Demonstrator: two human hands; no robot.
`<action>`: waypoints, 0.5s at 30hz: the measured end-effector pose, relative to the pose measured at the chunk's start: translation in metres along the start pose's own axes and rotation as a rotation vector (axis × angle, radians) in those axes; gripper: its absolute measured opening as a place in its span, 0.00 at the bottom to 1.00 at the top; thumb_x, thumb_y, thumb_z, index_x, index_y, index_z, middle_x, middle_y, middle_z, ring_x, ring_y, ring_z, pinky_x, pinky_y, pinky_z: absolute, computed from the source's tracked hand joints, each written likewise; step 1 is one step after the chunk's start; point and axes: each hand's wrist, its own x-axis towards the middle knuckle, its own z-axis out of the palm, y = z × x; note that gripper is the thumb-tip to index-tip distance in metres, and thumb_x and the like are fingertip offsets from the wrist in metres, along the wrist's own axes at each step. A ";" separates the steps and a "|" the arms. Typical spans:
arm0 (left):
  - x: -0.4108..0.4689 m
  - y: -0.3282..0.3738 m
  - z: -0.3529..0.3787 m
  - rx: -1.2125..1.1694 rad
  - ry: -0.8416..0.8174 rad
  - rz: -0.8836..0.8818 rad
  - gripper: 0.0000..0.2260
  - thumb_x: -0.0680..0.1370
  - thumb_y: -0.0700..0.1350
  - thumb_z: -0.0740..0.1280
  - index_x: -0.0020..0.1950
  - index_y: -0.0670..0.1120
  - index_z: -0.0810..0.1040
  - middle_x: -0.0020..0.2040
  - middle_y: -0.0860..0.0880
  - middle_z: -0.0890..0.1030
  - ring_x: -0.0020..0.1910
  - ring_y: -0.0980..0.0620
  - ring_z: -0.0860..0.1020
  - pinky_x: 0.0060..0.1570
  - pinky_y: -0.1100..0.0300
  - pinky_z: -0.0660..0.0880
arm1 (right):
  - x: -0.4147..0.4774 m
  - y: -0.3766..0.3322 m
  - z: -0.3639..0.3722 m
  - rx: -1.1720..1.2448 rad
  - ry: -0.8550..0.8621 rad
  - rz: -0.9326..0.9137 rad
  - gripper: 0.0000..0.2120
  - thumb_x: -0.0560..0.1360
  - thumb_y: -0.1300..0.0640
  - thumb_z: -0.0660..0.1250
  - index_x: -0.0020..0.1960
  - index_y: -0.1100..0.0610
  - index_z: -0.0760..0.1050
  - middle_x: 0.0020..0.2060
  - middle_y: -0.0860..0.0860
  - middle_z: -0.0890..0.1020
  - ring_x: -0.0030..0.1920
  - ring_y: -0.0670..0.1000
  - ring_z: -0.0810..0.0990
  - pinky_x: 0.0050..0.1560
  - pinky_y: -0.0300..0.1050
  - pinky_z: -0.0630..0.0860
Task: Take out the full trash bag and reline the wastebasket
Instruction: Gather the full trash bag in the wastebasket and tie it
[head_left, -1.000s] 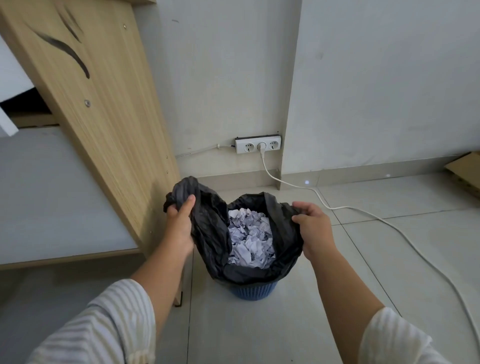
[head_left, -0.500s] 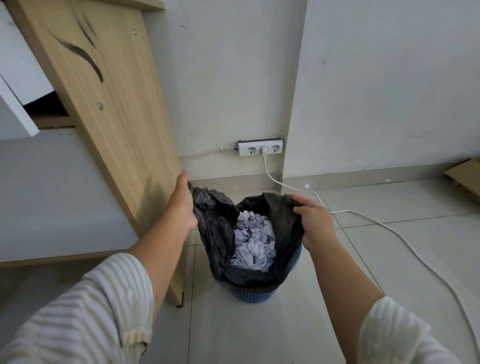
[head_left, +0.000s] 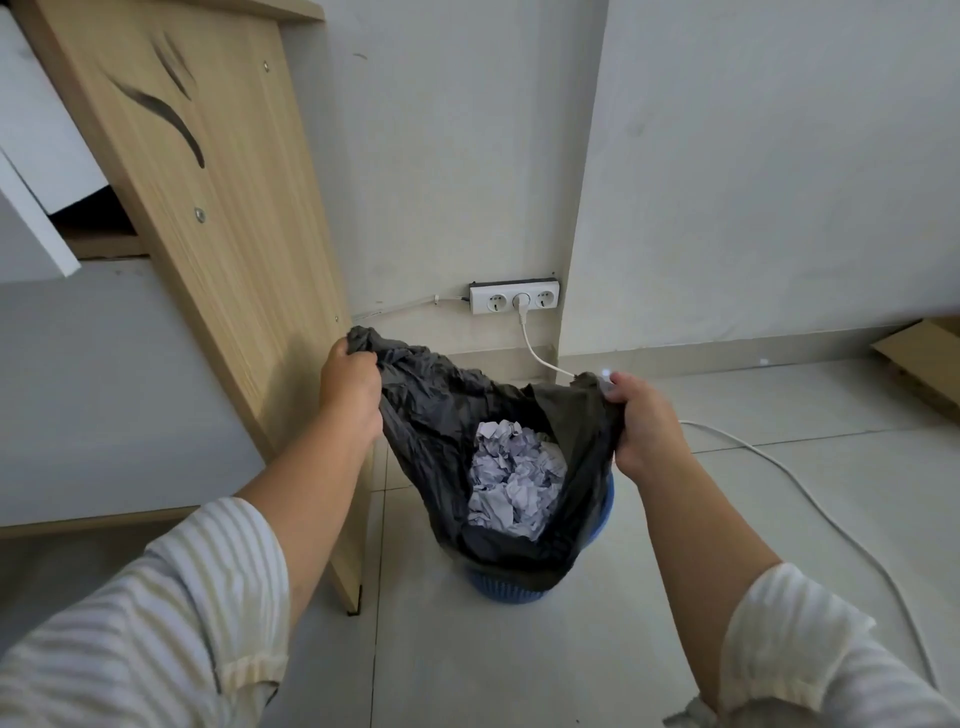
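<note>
Bag: the black trash bag sits with its lower part inside the blue wastebasket. Its mouth is lifted above the wastebasket's rim and stretched wide between your hands.
Contents: crumpled paper is heaped in the bag, to about the wastebasket's rim.
Left grip: your fingers are curled tight round a bunched piece of the bag's edge, above and to the left of the wastebasket.
Right grip: thumb and fingers pinch the opposite edge of the bag, above the wastebasket's right side.
Handling: the film looks thin, soft and a little slick. The paper should be bulky rather than heavy, so expect a light lift. A single stretched edge is likely to tear.
Where to hold: gather the mouth into thick bunches, bring your hands together and pull straight up. The light wastebasket may ride up with the bag.
Stage: the bag is not yet clear of the wastebasket, and no new liner is in view.
Nearby: a wooden desk panel stands just left of the wastebasket. A white cable trails over the floor to its right.
</note>
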 end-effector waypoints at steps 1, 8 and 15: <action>-0.001 0.002 -0.001 -0.041 0.003 -0.005 0.13 0.79 0.37 0.55 0.51 0.51 0.76 0.44 0.47 0.79 0.45 0.44 0.79 0.52 0.47 0.77 | 0.001 -0.001 0.002 -0.153 -0.018 0.014 0.07 0.74 0.61 0.63 0.49 0.61 0.77 0.42 0.60 0.79 0.38 0.56 0.78 0.39 0.45 0.76; -0.007 0.012 0.000 -0.130 -0.010 -0.070 0.12 0.77 0.42 0.60 0.60 0.46 0.73 0.54 0.43 0.79 0.51 0.41 0.80 0.53 0.45 0.78 | 0.000 -0.008 0.012 -0.771 0.094 -0.236 0.09 0.72 0.59 0.69 0.52 0.58 0.80 0.44 0.57 0.83 0.48 0.59 0.82 0.54 0.54 0.79; -0.007 0.012 -0.003 0.308 -0.044 0.051 0.04 0.74 0.39 0.68 0.44 0.45 0.75 0.47 0.44 0.80 0.49 0.43 0.80 0.48 0.53 0.76 | -0.008 -0.018 0.006 0.124 0.131 -0.144 0.12 0.76 0.69 0.59 0.39 0.55 0.70 0.36 0.55 0.77 0.35 0.53 0.76 0.41 0.47 0.77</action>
